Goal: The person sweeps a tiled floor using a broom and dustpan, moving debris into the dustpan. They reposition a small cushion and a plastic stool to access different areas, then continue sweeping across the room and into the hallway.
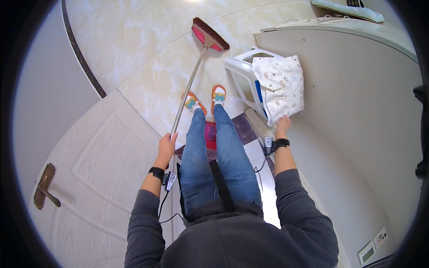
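My left hand is closed round the upper part of the pale metal handle of a broom. The broom slants away to the far floor, where its red head with dark brown bristles rests on the tiles. At the right, my right hand is by the lower edge of a white patterned cloth. Its fingers are blurred, and whether they grip the cloth is unclear. The cloth lies over a white plastic stool, with something blue showing beneath it.
A pale wooden door with a bronze handle stands at the left. A cream cabinet borders the stool on the right. Between my legs, partly hidden, is a pink-red object by the dark threshold. Marbled tiles stretch ahead.
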The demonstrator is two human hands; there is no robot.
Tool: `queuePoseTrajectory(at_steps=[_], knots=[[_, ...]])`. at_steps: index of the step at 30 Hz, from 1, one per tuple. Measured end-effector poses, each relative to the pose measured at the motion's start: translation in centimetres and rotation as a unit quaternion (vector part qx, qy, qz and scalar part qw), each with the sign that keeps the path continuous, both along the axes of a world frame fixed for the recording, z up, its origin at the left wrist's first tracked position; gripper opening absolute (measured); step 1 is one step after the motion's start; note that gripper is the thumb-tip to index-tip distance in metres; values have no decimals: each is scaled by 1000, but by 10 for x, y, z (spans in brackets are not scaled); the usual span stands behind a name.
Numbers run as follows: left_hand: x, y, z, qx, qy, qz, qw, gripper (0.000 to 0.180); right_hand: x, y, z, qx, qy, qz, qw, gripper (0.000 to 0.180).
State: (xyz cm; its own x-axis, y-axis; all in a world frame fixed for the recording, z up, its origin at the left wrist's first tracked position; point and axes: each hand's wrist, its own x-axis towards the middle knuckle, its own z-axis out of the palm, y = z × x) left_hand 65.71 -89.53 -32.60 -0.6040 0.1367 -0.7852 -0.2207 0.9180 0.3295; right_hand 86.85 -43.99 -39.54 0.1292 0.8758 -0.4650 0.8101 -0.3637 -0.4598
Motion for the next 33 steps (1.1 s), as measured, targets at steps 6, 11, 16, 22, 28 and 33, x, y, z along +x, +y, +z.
queuePoseTrajectory(at_steps=[6,11,16,22,28,33], knots=[[-3,37,1,-45,7,-11,999,38,56,89,-34,-132,5,-169,977,63],[-25,62,-47,-44,89,-64,993,41,49,107,-65,-211,170,-290,918,70],[-15,-4,-24,-228,21,-99,968,47,64,119,-81,-295,290,-343,843,65],[6,-74,52,-325,31,-105,939,55,65,113,-108,-313,355,-341,812,65],[66,-83,71,-384,78,-54,918,59,74,95,-138,-312,424,-312,791,65],[133,-79,58,-385,125,-31,914,58,97,83,-156,-306,478,-284,773,65]])
